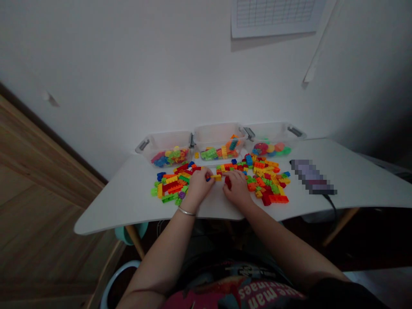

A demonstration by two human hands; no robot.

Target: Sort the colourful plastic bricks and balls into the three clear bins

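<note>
The yellow toy building brick (217, 177) is positioned between the hands, behind the middle of the front edge of the tabletop (112, 201), its long axis running roughly left to right along that edge. The left hand (200, 185) is nearer, its fingers pinching the left end; the right hand (238, 186) curls just beside the right end, over a red brick (228, 182), its grip indeterminable.

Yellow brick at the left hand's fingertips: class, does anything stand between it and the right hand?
Nothing clearly visible does: only a narrow gap separates the yellow brick from the right hand. A red piece shows at the right hand's fingers, not across that gap.
</note>
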